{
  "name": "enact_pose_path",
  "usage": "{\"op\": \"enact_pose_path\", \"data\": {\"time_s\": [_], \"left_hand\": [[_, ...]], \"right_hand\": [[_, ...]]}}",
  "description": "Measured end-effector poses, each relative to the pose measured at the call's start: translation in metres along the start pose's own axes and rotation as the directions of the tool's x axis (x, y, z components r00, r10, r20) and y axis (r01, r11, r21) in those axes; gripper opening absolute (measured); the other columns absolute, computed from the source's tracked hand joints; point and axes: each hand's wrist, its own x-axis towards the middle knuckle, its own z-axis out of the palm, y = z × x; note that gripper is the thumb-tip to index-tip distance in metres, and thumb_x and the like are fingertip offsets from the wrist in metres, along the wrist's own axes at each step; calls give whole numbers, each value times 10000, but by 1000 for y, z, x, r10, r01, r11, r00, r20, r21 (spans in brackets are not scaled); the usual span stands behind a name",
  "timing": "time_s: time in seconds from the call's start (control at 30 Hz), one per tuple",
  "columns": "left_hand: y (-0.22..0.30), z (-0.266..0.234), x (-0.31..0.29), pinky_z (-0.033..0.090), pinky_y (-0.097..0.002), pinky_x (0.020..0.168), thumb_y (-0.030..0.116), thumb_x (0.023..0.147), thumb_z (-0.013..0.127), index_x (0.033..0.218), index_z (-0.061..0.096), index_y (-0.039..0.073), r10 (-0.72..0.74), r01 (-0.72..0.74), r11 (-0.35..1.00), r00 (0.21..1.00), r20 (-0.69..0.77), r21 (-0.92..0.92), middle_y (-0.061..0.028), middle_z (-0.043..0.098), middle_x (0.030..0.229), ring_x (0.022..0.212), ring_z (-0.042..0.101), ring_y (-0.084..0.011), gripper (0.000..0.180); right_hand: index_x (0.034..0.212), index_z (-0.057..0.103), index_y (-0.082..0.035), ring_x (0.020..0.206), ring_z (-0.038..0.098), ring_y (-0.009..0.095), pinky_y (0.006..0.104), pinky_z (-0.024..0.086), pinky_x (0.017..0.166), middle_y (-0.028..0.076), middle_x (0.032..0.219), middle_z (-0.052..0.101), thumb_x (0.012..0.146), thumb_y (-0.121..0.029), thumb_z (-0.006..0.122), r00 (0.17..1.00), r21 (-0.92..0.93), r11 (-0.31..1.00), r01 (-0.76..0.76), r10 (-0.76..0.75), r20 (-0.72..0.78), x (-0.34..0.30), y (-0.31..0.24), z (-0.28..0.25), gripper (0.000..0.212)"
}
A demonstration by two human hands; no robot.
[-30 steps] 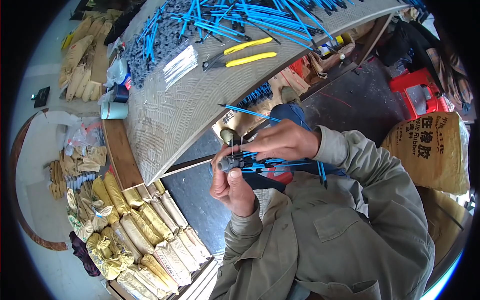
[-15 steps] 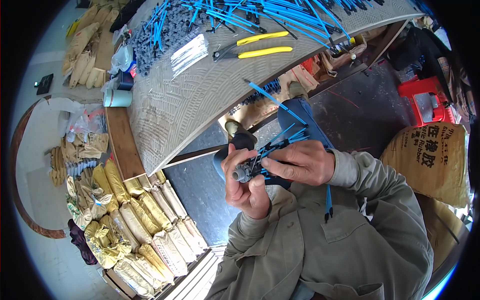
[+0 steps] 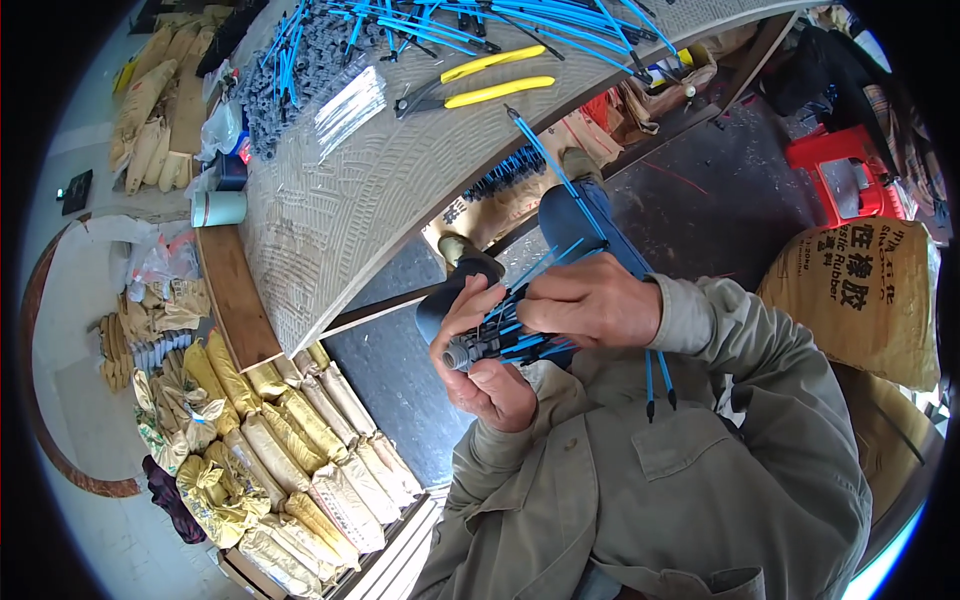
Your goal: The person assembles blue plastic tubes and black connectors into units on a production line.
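At my lap I hold a bundle of thin blue rods (image 3: 526,343) with black ends and grey plastic pieces. My left hand (image 3: 490,388) wraps the near-left end, its thumb and fingers around it, and a round grey end piece (image 3: 458,353) pokes out between them. From the other side my right hand (image 3: 597,304) presses on the bundle with fingers bent; its fingertips are partly hidden. A thin strand shows on the bundle between the hands. Longer blue rods (image 3: 563,178) stick out past my right hand, both toward the table and down over my jacket.
On the textured table (image 3: 330,225) lie yellow-handled cutters (image 3: 478,82), silvery thin strips (image 3: 350,112), a heap of grey pieces (image 3: 320,65) and many blue rods. Packed bags (image 3: 290,440) are stacked at left. A red stool (image 3: 845,175) and a brown sack (image 3: 850,300) stand at right.
Both hands and the bundle have shifted slightly left in the picture. My right hand has turned more knuckles-up, and the rods sticking out have swung a little. The whole view has moved slightly.
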Motion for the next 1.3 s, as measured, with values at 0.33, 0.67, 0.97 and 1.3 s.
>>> {"op": "enact_pose_path", "data": {"time_s": [0.33, 0.67, 0.97, 1.3], "left_hand": [[1, 12, -3, 293, -545, 1005, 404, 935, 343, 1018, 378, -14, -35, 30, 993, 998, -47, -113, -251, 591, 950, 998, 558, -360, 428], [-1, 10, -1, 188, -552, 1051, 125, 845, 539, 991, 355, 22, 54, -50, 997, 997, 53, -66, -175, 621, 895, 971, 601, -326, 257], [3, 7, -4, 299, -521, 1009, 63, 830, 534, 967, 351, 14, 77, -70, 996, 990, 117, -57, -184, 609, 865, 897, 620, -304, 234], [2, -10, -6, 475, -393, 831, -68, 798, 531, 995, 354, 9, -89, 74, 983, 992, -86, -168, -145, 598, 868, 835, 616, -235, 276]], "right_hand": [[914, 468, -131, 670, 578, 257, 340, 438, 462, 54, 814, 483, 719, -59, 589, 966, 151, 980, 126, -156, 205, 15, 20, -14, 241], [886, 550, -78, 618, 562, 262, 336, 453, 500, 73, 792, 519, 712, -60, 624, 949, -20, 990, 140, -129, 287, 8, 8, -30, 190], [738, 513, -24, 587, 501, 205, 313, 398, 529, 99, 664, 495, 818, -204, 658, 890, 437, 812, -387, 206, 407, 12, 4, -39, 244], [867, 588, 13, 650, 529, 82, 268, 416, 544, 64, 749, 599, 873, -160, 590, 815, 415, 706, -574, 446, 370, 21, 36, -64, 173]]}}
